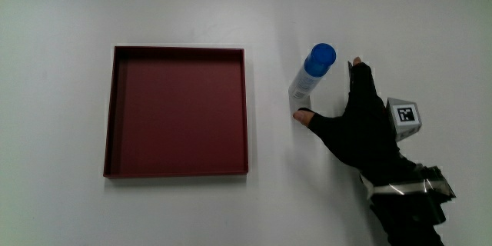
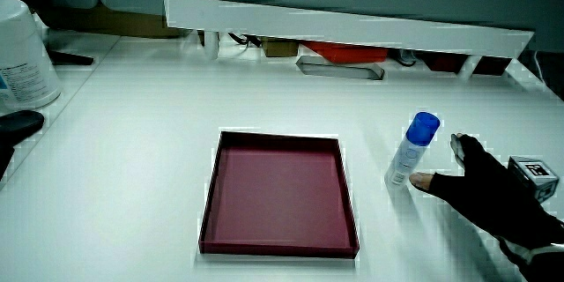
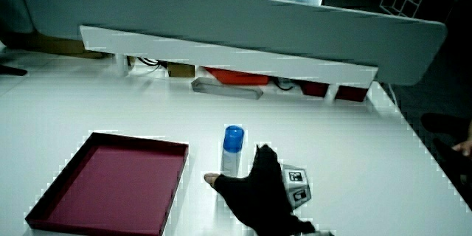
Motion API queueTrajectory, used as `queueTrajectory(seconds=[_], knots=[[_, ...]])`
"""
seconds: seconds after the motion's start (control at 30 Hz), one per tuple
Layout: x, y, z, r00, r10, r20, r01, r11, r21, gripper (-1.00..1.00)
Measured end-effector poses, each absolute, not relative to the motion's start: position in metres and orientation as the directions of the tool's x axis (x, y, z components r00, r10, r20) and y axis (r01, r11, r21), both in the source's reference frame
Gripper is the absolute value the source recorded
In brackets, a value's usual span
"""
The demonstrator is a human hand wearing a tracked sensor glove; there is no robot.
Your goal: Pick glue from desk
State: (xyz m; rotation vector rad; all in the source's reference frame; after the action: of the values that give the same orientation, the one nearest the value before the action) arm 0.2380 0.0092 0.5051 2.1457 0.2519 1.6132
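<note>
A white glue stick with a blue cap [image 1: 311, 77] [image 2: 411, 152] [image 3: 232, 150] stands upright on the white table, beside a dark red tray. The hand in its black glove [image 1: 355, 119] [image 2: 489, 189] [image 3: 254, 186] is right beside the glue, slightly nearer to the person. Its fingers are spread: the thumb tip [image 1: 304, 114] touches the base of the glue and the forefinger [image 1: 358, 68] points away past the cap. Nothing is grasped. A patterned cube [image 1: 404, 115] rides on the back of the hand.
The shallow dark red tray [image 1: 246, 115] [image 2: 348, 201] [image 3: 173, 181] lies on the table with nothing in it. A low white partition [image 2: 352, 19] [image 3: 221, 53] runs along the table's edge farthest from the person. A large white jar [image 2: 19, 53] shows in a side view.
</note>
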Motion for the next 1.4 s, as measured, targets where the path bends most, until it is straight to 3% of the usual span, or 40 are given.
queueTrajectory(seconds=[0.3,0.57,1.13,1.33,1.4], knots=[[0.226,-0.016,0.520,0.278,0.401,0.873,-0.138,-0.883,0.449,0.00],[0.223,-0.020,0.521,0.247,0.385,0.889,-0.135,-0.895,0.425,0.00],[0.233,-0.017,0.526,0.141,0.287,0.947,0.002,-0.957,0.290,0.74],[0.233,-0.016,0.524,0.170,0.252,0.953,0.029,-0.968,0.251,1.00],[0.232,-0.016,0.522,0.190,0.248,0.950,0.029,-0.969,0.247,1.00]])
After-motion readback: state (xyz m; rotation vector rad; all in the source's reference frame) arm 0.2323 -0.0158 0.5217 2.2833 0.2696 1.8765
